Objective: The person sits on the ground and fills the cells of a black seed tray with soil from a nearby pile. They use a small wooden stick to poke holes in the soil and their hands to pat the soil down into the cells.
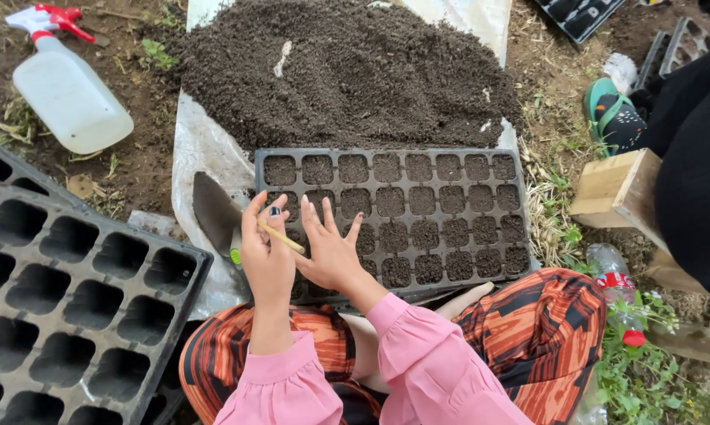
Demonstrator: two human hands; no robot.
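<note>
The left hand (267,260) pinches a thin wooden stick (280,235) between its fingers, over the near left corner of the black seed tray (394,216); the right hand (329,250) hovers just beside it, fingers spread wide and holding nothing. Every visible cell of the tray is filled with soil; I judge filling done, with dibbling hardly begun. Beyond the tray lies the soil heap (347,71); left of it a trowel (215,214), an empty tray (71,299) and a spray bottle (68,90).

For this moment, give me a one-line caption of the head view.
Left hand holds a small stick beside the spread right hand over a soil-filled seed tray.
</note>
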